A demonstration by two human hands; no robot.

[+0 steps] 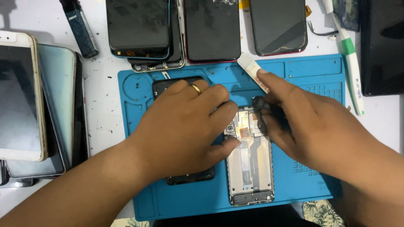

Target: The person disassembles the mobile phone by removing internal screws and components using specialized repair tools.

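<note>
Lying opened near the mat's point(311, 189) front edge, the phone point(250, 162) shows its bare frame and boards — back cover off, reassembly not done, by my judgement. Left hand point(185, 122) curls loosely, fingertips pinning the phone's upper left edge. Right hand point(313, 126) grips a dark, blurred tool point(261, 110) over the phone's top — with a white tube point(251, 68) pinched behind.

Opened phone frame point(250, 162) lies lengthwise, innards up, on blue mat point(303, 176).

You have two opened phones point(250, 159) on one blue mat point(311, 71), three dark phones point(139, 27) above, one toothbrush point(351, 63), two hands point(185, 126).
</note>
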